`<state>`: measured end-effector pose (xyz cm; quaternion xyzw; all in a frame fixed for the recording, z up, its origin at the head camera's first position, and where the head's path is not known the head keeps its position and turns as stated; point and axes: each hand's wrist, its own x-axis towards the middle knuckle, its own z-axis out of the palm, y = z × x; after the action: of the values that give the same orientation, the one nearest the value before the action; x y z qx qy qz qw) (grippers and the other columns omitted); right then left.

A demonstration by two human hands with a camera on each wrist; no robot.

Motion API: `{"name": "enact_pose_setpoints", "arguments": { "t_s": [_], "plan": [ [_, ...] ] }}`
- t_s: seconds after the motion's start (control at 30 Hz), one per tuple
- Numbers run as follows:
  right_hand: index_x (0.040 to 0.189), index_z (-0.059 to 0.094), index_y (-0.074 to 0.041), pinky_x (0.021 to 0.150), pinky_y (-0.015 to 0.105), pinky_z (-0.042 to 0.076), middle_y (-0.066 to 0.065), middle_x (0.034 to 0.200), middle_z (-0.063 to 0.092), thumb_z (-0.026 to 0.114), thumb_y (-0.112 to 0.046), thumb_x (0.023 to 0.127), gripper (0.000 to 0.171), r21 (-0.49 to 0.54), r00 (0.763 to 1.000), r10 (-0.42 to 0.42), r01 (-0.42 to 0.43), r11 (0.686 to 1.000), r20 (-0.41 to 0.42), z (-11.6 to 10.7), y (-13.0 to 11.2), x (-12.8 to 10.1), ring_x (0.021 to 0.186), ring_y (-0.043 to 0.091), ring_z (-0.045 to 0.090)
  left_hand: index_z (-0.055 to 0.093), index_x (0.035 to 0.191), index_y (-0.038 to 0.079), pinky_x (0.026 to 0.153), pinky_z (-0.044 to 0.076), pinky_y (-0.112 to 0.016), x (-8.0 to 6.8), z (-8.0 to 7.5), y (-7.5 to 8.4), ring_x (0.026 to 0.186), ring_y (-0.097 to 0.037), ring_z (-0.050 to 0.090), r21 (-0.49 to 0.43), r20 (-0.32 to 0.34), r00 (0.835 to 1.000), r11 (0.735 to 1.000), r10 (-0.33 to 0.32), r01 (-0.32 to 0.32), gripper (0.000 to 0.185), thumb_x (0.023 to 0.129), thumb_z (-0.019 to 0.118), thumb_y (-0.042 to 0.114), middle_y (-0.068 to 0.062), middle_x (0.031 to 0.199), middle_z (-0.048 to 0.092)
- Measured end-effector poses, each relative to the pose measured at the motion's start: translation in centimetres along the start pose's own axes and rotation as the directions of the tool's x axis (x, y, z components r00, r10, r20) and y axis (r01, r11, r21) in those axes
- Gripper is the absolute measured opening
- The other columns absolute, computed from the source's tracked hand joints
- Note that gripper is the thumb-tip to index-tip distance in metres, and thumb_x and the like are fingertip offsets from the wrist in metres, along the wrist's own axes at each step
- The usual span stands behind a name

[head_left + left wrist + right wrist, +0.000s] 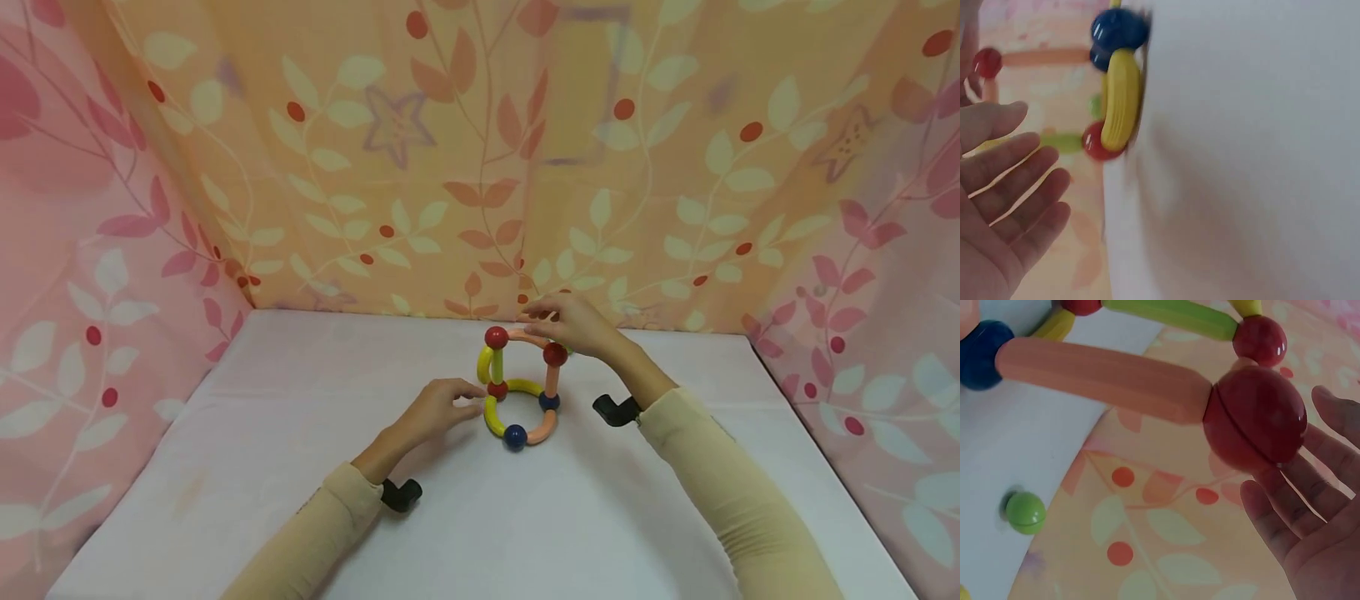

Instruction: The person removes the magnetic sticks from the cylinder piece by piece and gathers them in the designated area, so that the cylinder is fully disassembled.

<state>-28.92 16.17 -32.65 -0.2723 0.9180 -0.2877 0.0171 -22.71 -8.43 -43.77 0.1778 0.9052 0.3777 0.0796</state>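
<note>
A frame of coloured sticks and balls stands on the table. Its ring has two blue balls [515, 437], a red ball, yellow curved sticks [1121, 100] and an orange curved stick [542, 427]. A green upright stick [497, 367] and an orange upright stick [1107, 378] carry two red balls [497, 337], bridged by a curved orange stick. My left hand [438, 408], fingers spread and holding nothing, is just left of the ring. At the top right red ball [1257, 419], my right hand [573, 325] has its fingers extended behind it, fingertips right at its surface.
A green ball [1025, 512] lies on the white table [300, 500] behind the frame. Flowered cloth [337, 208] hangs behind and along both sides. Black wrist-camera mounts [615, 410] stick out from both sleeves. A yellow curved stick [484, 365] hangs on the frame's left side.
</note>
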Motion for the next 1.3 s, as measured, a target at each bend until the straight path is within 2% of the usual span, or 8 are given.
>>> {"name": "enact_pose_setpoints", "arguments": {
  "t_s": [0.13,0.23,0.33,0.47,0.57,0.73,0.97,1.3],
  "plan": [
    [0.122,0.067,-0.008,0.091,0.044,0.053,0.013,0.114,0.069,0.070,-0.030,0.090,0.039,-0.003,1.000,0.007,-0.007,1.000,0.013,0.4,-0.5,0.6,0.104,0.028,0.061,0.069,0.119,0.009,0.097,0.052,-0.045,0.2,-1.4,-0.4,0.111,-0.028,0.063,-0.049,-0.135,0.990,0.998,-0.048,0.041,0.033,0.089,0.072,0.022,-0.009,0.120,0.068],
    [0.123,0.067,-0.010,0.090,0.044,0.054,0.012,0.116,0.069,0.072,-0.031,0.088,0.042,0.015,1.000,0.019,-0.019,1.000,0.022,0.8,-0.6,1.0,0.104,0.028,0.062,0.066,0.122,0.007,0.096,0.053,-0.043,0.6,-1.8,-0.3,0.110,-0.028,0.064,-0.110,-0.222,0.974,0.994,-0.046,0.022,0.038,0.089,0.072,0.023,-0.010,0.122,0.067],
    [0.125,0.066,-0.011,0.093,0.045,0.052,0.012,0.117,0.069,0.072,-0.028,0.088,0.041,0.030,0.999,0.005,-0.006,1.000,0.037,1.2,-0.8,1.3,0.106,0.028,0.061,0.064,0.125,0.006,0.096,0.053,-0.041,1.1,-1.7,0.1,0.110,-0.026,0.064,-0.177,-0.274,0.961,0.984,-0.033,-0.017,0.041,0.089,0.072,0.024,-0.011,0.124,0.066],
    [0.123,0.067,-0.009,0.096,0.046,0.050,0.011,0.117,0.069,0.072,-0.025,0.089,0.038,0.034,0.998,-0.026,0.023,0.999,0.064,1.9,-1.0,1.8,0.110,0.028,0.061,0.063,0.126,0.005,0.096,0.053,-0.040,1.7,-1.2,0.6,0.109,-0.026,0.064,-0.263,-0.302,0.953,0.964,-0.038,-0.045,0.043,0.088,0.073,0.024,-0.013,0.124,0.066],
    [0.123,0.066,-0.008,0.096,0.046,0.051,0.011,0.119,0.069,0.071,-0.024,0.089,0.038,0.047,0.996,-0.045,0.041,0.998,0.081,2.4,-1.2,2.2,0.112,0.030,0.061,0.064,0.124,0.005,0.095,0.054,-0.039,2.1,-0.7,0.8,0.107,-0.025,0.065,-0.295,-0.314,0.949,0.954,-0.042,-0.055,0.041,0.089,0.072,0.024,-0.011,0.120,0.068],
    [0.125,0.065,-0.008,0.094,0.044,0.052,0.009,0.118,0.069,0.071,-0.023,0.090,0.038,0.086,0.993,-0.070,0.062,0.994,0.095,2.9,-1.4,2.7,0.112,0.029,0.059,0.066,0.119,0.005,0.093,0.055,-0.038,2.4,0.0,0.9,0.101,-0.024,0.067,-0.322,-0.347,0.937,0.943,-0.032,-0.087,0.033,0.090,0.070,0.020,-0.010,0.111,0.071],
    [0.121,0.068,-0.007,0.086,0.035,0.054,0.008,0.118,0.068,0.073,-0.023,0.088,0.037,0.093,0.991,-0.066,0.056,0.994,0.116,3.4,-1.3,3.0,0.102,0.024,0.062,0.066,0.117,0.005,0.092,0.055,-0.036,2.5,0.5,1.2,0.100,-0.023,0.068,-0.334,-0.374,0.927,0.937,-0.037,-0.098,0.029,0.091,0.069,0.018,-0.010,0.109,0.071],
    [0.120,0.069,-0.008,0.087,0.035,0.054,0.006,0.112,0.067,0.073,-0.023,0.088,0.036,0.052,0.986,-0.083,0.076,0.996,0.145,3.3,-1.4,3.3,0.102,0.022,0.062,0.068,0.115,0.006,0.089,0.056,-0.035,2.8,0.6,1.3,0.095,-0.022,0.069,-0.339,-0.379,0.925,0.934,-0.029,-0.109,0.028,0.090,0.071,0.017,-0.010,0.103,0.072]
  ]
}}
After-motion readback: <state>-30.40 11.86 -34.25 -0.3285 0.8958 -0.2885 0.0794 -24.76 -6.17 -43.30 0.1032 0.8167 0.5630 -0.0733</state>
